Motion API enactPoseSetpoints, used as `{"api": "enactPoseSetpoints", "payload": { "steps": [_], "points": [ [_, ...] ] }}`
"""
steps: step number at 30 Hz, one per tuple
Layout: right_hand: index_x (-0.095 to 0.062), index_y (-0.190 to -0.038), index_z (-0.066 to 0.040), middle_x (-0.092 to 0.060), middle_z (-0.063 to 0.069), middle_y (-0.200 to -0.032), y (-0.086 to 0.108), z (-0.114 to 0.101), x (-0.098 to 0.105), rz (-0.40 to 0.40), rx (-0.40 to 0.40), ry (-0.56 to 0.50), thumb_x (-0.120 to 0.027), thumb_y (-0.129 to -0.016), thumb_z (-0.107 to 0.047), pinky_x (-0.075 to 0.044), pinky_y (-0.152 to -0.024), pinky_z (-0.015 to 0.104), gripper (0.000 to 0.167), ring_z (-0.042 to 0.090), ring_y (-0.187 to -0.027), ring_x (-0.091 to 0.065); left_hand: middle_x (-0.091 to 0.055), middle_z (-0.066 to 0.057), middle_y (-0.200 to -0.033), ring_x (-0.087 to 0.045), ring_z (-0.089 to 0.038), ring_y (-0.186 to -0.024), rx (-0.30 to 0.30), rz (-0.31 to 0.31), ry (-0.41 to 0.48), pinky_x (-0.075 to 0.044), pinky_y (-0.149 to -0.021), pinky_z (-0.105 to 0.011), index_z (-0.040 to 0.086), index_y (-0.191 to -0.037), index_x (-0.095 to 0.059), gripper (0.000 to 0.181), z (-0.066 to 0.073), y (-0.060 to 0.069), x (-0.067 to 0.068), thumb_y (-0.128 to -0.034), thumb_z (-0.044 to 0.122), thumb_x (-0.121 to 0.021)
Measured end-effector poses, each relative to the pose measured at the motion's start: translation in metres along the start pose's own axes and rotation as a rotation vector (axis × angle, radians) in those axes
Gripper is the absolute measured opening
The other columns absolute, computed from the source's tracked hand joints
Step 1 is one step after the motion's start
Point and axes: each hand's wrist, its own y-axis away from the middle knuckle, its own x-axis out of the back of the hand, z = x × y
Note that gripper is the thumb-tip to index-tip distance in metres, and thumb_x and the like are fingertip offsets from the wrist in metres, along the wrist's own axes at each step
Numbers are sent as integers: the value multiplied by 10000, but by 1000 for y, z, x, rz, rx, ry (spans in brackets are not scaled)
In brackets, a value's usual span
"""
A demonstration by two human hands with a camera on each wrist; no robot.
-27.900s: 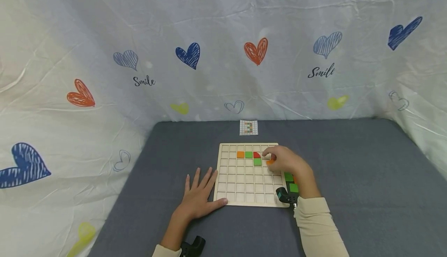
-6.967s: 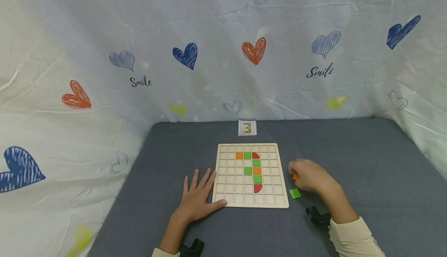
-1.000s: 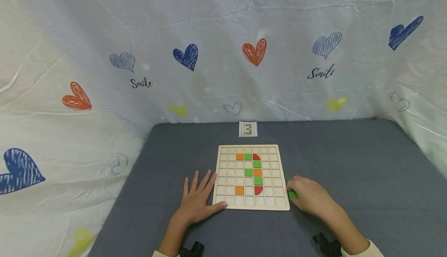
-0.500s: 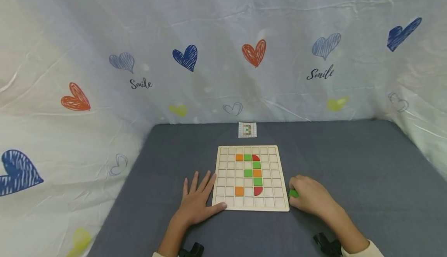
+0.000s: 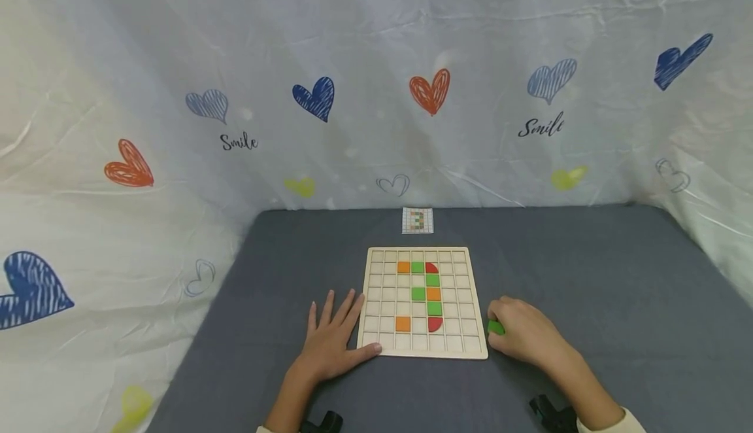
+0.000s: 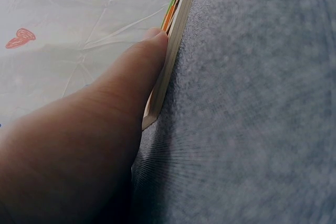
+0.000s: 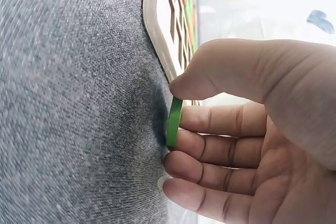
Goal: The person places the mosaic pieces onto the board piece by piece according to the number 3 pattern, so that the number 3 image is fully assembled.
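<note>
A pale wooden grid board point(image 5: 467, 340) lies on the table, with square orange and green tiles and two rounded red tiles set in its cells. My left hand point(image 5: 331, 345) lies spread on the cloth at the board's left side. Its thumb point(image 6: 137, 61) rests on the board's near left corner. Just right of the board, my right hand point(image 5: 522, 329) pinches a green square tile point(image 7: 174, 123) between thumb and fingers. The tile stands on edge, low at the cloth; whether it touches the cloth is unclear. Part of it is hidden by the fingers in the head view.
A small printed pattern card point(image 5: 418, 221) lies behind the board, showing a coloured grid. Grey cloth point(image 5: 588, 269) covers the table. A white curtain point(image 5: 365, 40) with hearts hangs behind and at the sides.
Over the longer span, more tiles came onto the board, lately an orange one in a lower row. The right hand took hold of the green tile; over the last second both hands hardly moved.
</note>
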Motion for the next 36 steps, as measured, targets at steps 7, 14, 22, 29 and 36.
{"api": "enactPoseSetpoints", "payload": {
  "steps": [7,14,22,29,36],
  "points": [
    [-593,-790,-125,-438,-42,-713,1,-1,1,56,32,-15,-707,-738,-21,-339,-553,305,164,123,-626,-395,-161,-11,-1662,37,-366,-1517,16,-7,-33,91,-1138,-647,254,-1624,-210,1001,0,1,-3,-847,816,-496],
    [-708,-938,-73,-550,-45,-822,-1,-2,-1,124,100,-62,-733,-783,9,-392,-590,286,177,95,-697,-443,-158,-3,-1663,44,-362,-1517,9,-12,-27,90,-1135,-652,262,-1625,-207,1002,-2,2,-7,-844,826,-484],
    [-726,-991,-36,-614,-30,-909,-8,-8,-1,179,206,-74,-723,-748,87,-440,-616,273,273,83,-746,-487,-163,0,-1662,39,-358,-1518,9,7,-37,88,-1136,-649,262,-1624,-213,1005,-3,0,-6,-840,829,-485],
    [-729,-981,-39,-641,0,-950,-13,-16,-4,187,251,-69,-635,-744,146,-506,-674,300,315,144,-793,-570,-171,-2,-1661,27,-364,-1518,6,7,-30,88,-1138,-647,255,-1623,-222,1004,-1,0,-4,-841,819,-500],
    [-746,-978,-45,-662,-3,-966,-19,-25,-7,168,298,-56,-664,-758,134,-534,-702,317,295,125,-833,-598,-172,-8,-1661,25,-368,-1518,8,8,-26,86,-1138,-647,253,-1623,-220,1003,-1,0,-4,-843,816,-501]
  ]
}}
